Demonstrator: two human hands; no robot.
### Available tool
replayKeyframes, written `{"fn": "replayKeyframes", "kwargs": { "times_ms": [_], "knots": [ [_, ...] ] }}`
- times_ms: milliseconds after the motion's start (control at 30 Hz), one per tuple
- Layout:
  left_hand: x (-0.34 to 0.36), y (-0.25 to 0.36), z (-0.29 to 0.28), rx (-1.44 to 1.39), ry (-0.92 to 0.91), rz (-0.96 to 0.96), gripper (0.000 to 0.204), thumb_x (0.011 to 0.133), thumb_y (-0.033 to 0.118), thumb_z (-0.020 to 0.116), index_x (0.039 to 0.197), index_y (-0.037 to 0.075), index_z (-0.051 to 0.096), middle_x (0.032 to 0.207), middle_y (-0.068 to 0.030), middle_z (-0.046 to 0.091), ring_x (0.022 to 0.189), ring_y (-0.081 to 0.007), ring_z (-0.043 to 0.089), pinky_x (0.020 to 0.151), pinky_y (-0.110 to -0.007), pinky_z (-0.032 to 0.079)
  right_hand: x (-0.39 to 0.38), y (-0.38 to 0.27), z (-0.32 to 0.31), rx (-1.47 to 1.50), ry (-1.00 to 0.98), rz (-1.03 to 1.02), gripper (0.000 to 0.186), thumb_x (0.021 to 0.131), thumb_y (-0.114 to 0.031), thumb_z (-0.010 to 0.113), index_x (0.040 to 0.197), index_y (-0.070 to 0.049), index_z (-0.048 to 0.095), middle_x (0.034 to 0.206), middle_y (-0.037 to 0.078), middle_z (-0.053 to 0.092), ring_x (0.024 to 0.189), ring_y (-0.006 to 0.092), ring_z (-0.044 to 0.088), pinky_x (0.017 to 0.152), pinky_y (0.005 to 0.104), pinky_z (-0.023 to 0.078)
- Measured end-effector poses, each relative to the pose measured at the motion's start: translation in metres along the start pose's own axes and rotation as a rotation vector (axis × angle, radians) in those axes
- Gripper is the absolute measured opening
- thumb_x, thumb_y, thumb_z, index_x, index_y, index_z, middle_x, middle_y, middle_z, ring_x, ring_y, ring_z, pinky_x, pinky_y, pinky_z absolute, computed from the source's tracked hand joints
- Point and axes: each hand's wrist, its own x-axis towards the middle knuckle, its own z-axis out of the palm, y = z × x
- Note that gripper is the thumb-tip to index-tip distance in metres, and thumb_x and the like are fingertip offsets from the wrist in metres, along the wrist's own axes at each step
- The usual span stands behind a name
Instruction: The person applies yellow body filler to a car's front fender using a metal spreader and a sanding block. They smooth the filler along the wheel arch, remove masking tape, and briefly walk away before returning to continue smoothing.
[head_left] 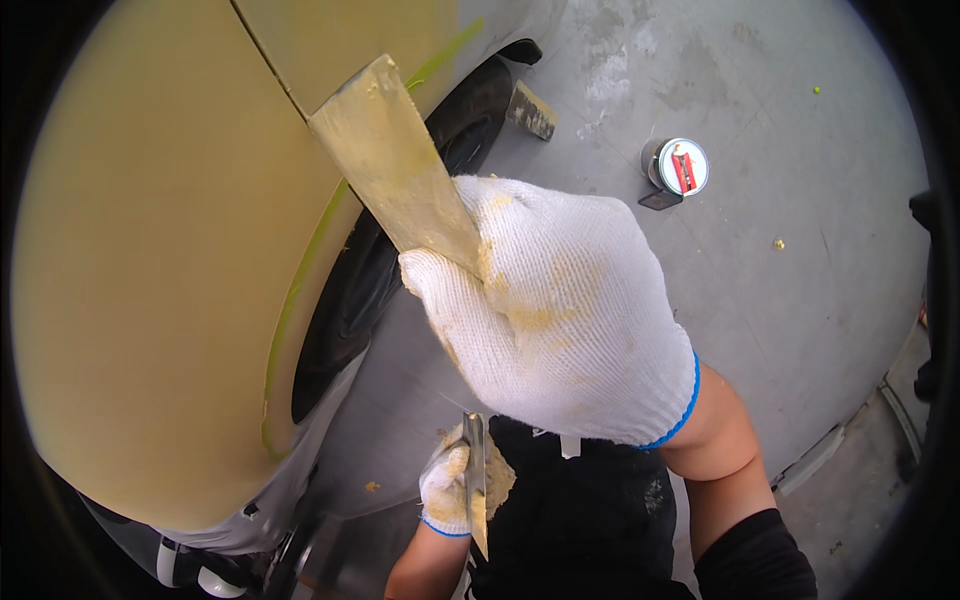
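My right hand [560, 300], in a white knitted glove with beige smears, is closed around a wide putty knife [390, 160]. Its blade is coated with beige filler and points up and left, in front of the car panel [160, 280]; whether it touches the panel I cannot tell. Lower down, close to my body, my left hand [445, 490], also gloved, grips a narrow-looking metal putty blade [475, 470] seen nearly edge-on. A lump of beige filler [498, 485] shows beside that blade. Green masking tape [300, 290] runs along the panel's edge by the wheel arch.
A dark tyre [345, 300] sits under the arch. On the grey floor [760, 330] stand a round tin [686, 166] with a red item on its lid and a small dark block [660, 200] against it. A filler-stained plate [532, 110] lies near the wheel.
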Motion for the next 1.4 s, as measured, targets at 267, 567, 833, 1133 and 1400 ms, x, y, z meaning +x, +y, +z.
{"fn": "replayKeyframes", "kwargs": {
  "times_ms": [267, 567, 833, 1133, 1400],
  "knots": [
    [0.001, 0.004, 0.019, 0.028, 0.018, 0.017, 0.05, 0.093, 0.03, 0.068, 0.124, -0.007, 0.052, 0.09, -0.0087, 0.056, 0.07, -0.018, 0.052, 0.059, -0.032, 0.042, -0.009, 0.012, 0.014, -0.004, -0.051, 0.022, 0.023, 0.088, -0.02, 0.074, 0.1, -0.001, 0.072, 0.08, 0.014, 0.07, 0.066, 0.0337, 0.069, 0.06, 0.0384, 0.055],
    [0.011, 0.009, 0.025, -0.026, 0.063, 0.078, 0.027, 0.097, 0.029, 0.066, 0.112, 0.007, 0.059, 0.075, -0.0005, 0.056, 0.053, -0.0114, 0.052, 0.045, -0.026, 0.041, -0.026, 0.025, 0.001, 0.042, -0.12, 0.103, 0.02, 0.089, -0.015, 0.072, 0.101, 0.001, 0.07, 0.081, 0.014, 0.07, 0.069, 0.0319, 0.069, 0.064, 0.0359, 0.055],
    [0.039, 0.016, 0.027, -0.029, -0.259, -0.026, 0.035, 0.096, 0.036, 0.063, 0.109, 0.003, 0.06, 0.085, -0.0083, 0.064, 0.07, -0.0274, 0.064, 0.062, -0.042, 0.052, -0.094, 0.073, 0.009, 0.7, 0.008, 0.662, 0.038, 0.092, -0.008, 0.072, 0.127, 0.001, 0.059, 0.106, 0.013, 0.072, 0.103, 0.0214, 0.07, 0.093, 0.0326, 0.054],
    [0.042, 0.005, 0.052, 0.105, -0.129, 0.157, 0.04, 0.09, 0.027, 0.073, 0.111, -0.006, 0.062, 0.089, -0.0113, 0.065, 0.075, -0.02, 0.063, 0.063, -0.03, 0.048, -0.158, 0.089, 0.008, 1.201, -0.835, 0.601, 0.075, 0.087, 0.006, 0.076, 0.155, 0.005, 0.042, 0.137, 0.009, 0.065, 0.122, 0.0133, 0.06, 0.106, 0.0302, 0.047],
    [0.045, 0.011, 0.045, -0.171, -0.063, 0.176, 0.037, 0.095, 0.022, 0.069, 0.12, -0.002, 0.059, 0.086, -0.0136, 0.067, 0.068, -0.0216, 0.065, 0.057, -0.032, 0.052, -0.148, 0.098, -0.007, 1.066, -0.847, 0.785, 0.025, 0.089, -0.001, 0.078, 0.111, 0.004, 0.068, 0.1, 0.008, 0.075, 0.092, 0.0099, 0.067, 0.086, 0.0273, 0.054]
  ]
}}
